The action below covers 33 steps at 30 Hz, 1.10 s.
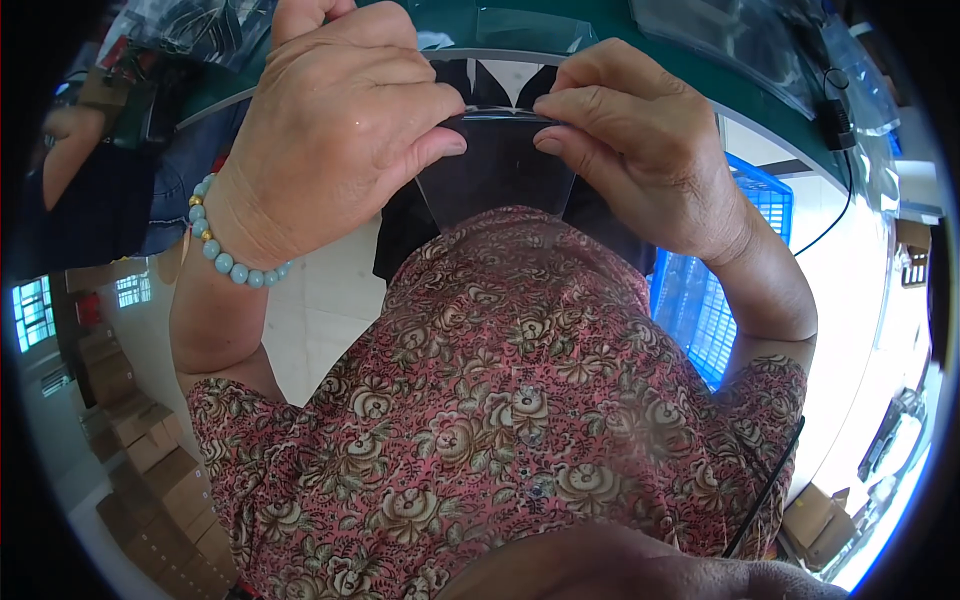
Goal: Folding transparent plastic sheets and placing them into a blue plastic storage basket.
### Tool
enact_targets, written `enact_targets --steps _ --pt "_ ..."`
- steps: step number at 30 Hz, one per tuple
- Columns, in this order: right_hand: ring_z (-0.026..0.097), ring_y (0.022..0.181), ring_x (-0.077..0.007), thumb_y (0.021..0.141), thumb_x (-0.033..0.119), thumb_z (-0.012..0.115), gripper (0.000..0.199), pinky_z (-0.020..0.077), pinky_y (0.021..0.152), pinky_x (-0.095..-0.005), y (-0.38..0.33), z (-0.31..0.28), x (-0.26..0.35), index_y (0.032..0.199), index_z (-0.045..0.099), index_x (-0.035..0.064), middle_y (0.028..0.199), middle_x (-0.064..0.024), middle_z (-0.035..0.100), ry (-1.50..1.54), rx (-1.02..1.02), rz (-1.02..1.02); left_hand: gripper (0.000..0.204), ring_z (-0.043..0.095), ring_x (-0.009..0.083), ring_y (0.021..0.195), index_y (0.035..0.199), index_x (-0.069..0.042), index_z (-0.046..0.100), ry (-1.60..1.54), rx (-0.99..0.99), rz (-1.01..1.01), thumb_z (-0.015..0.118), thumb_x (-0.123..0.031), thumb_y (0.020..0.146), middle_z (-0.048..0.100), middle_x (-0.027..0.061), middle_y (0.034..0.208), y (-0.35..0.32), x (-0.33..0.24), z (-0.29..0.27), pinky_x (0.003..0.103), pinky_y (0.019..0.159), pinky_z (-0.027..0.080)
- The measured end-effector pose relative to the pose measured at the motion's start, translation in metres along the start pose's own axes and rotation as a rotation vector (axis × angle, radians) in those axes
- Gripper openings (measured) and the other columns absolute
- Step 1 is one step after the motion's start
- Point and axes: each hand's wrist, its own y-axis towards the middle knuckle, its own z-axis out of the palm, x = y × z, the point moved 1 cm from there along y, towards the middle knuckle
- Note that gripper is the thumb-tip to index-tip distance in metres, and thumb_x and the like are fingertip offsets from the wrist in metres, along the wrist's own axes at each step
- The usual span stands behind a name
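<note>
A clear plastic bag (497, 172) hangs between my hands over my lap, its upper edge stretched taut and catching the light. My left hand (335, 140), with a beaded bracelet (222, 258) at the wrist, pinches one end of that edge between thumb and forefinger. At the opposite end my right hand (645, 140) pinches the edge in the same way. Both hands are raised at the near rim of the green table (608, 22). Whether anything lies inside the bag I cannot make out.
Clear plastic bags (722, 45) lie on the table at the far right, beside a black cable fitting (834, 124). A blue plastic crate (700, 310) stands right of my lap. Cardboard boxes (160, 450) are stacked at lower left. Another person's hand (72, 135) shows at the left.
</note>
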Motion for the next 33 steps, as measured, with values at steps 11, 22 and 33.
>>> enact_targets --steps 11,22,33 --pt "0.064 0.084 -0.0271 0.078 0.003 0.075 0.018 0.0518 0.076 -0.0367 0.033 -0.016 0.004 0.094 0.066 0.0010 0.088 -0.0111 0.064 0.055 0.173 -0.087 0.014 0.052 0.0157 0.064 0.062 -0.007 0.060 0.196 0.096 -0.066 0.070 -0.007 0.073 0.045 -0.0010 0.052 0.012 -0.033 -0.019 0.059 0.113 0.031" --pt "0.063 0.071 -0.0233 0.068 0.020 0.071 0.026 0.0519 0.089 -0.0485 0.020 -0.003 0.040 0.086 0.066 0.0023 0.068 -0.0062 0.059 0.155 0.088 -0.571 0.058 0.059 0.0325 0.101 0.108 -0.004 0.061 -0.372 -0.074 0.012 0.069 -0.053 0.076 0.061 0.0117 0.092 -0.116 0.127 -0.037 0.065 0.114 0.023" --pt "0.068 0.099 -0.0296 0.085 0.018 0.076 0.031 0.0475 0.095 -0.0440 0.046 -0.047 -0.023 0.109 0.068 0.0003 0.101 -0.0118 0.071 0.197 0.147 -0.085 0.017 0.048 0.0045 0.064 0.085 -0.004 0.064 -0.824 -0.319 -0.302 0.080 -0.008 0.082 0.058 -0.0005 0.070 -0.070 0.043 0.016 0.018 0.056 0.037"
